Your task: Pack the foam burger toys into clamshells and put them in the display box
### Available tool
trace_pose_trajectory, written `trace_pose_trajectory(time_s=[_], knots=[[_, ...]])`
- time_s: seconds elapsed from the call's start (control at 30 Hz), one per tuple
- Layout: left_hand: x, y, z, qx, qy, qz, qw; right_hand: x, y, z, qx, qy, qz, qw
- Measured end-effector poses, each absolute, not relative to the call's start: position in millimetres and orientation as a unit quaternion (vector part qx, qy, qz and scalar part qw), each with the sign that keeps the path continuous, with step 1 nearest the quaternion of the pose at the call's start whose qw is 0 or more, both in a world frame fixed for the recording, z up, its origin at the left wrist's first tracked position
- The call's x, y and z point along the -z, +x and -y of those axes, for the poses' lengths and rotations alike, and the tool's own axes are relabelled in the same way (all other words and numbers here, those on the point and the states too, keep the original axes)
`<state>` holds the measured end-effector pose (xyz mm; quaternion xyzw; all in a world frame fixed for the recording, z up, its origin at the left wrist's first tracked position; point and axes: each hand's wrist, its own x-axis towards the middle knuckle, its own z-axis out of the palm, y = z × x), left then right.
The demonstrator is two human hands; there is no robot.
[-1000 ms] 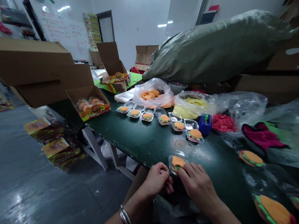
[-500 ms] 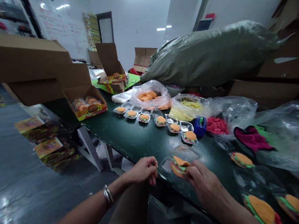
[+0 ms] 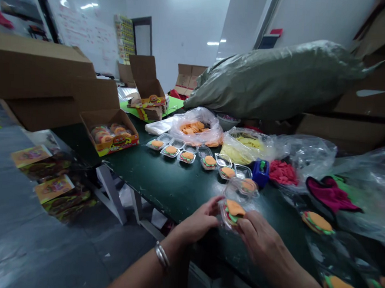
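My right hand [image 3: 260,237] pinches a small layered burger piece [image 3: 233,211] with an orange top and green and red layers. The burger is tilted, in or just over the base of a clear plastic clamshell box [image 3: 230,190], whose lid stands open behind it. My left hand [image 3: 202,220], a silver bangle on its wrist, has its thumb and fingers closed on the left edge of that box. Beyond my hands runs a row of open clear boxes, each with a burger piece, such as the one in this box [image 3: 209,162].
Bags of orange pieces [image 3: 193,127], yellow pieces [image 3: 244,143] and red pieces [image 3: 284,172] stand behind the row, beside a blue block-like item [image 3: 260,172]. More burger pieces [image 3: 318,222] lie at right. A display box [image 3: 112,141] stands left on the green table [image 3: 164,183].
My left hand has moved right and forward from beside the table edge and taken hold of the clear box. My right hand has kept the burger, now more inside the box.
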<state>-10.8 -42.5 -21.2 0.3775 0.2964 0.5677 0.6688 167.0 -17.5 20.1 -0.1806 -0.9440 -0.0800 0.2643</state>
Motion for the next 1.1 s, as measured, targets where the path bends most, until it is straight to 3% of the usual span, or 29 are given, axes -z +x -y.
trace_pose_trajectory(time_s=[0.1,0.3,0.37,0.5,0.57,0.9,1.1], knots=[[21,-17,46,-0.547,0.318,-0.229,0.740,-16,171,16,0.079,-0.188,0.943,0.263],[17,-21,34,-0.510,0.352,-0.227,0.752,-23,176,15,0.072,-0.208,0.926,0.307],[18,-14,26,-0.506,0.404,-0.277,0.710,-27,177,18,0.076,-0.208,0.925,0.310],[23,0,8,-0.517,0.540,-0.453,0.486,-27,177,24,0.064,-0.204,0.930,0.299],[25,2,-1,-0.507,0.567,-0.489,0.427,-24,177,25,0.060,-0.210,0.933,0.286],[3,-77,-61,-0.442,0.509,-0.688,0.269,-22,173,30,0.041,-0.195,0.937,0.286],[7,-128,-27,-0.347,0.480,-0.747,0.301,2,200,27,0.067,-0.225,0.926,0.294]])
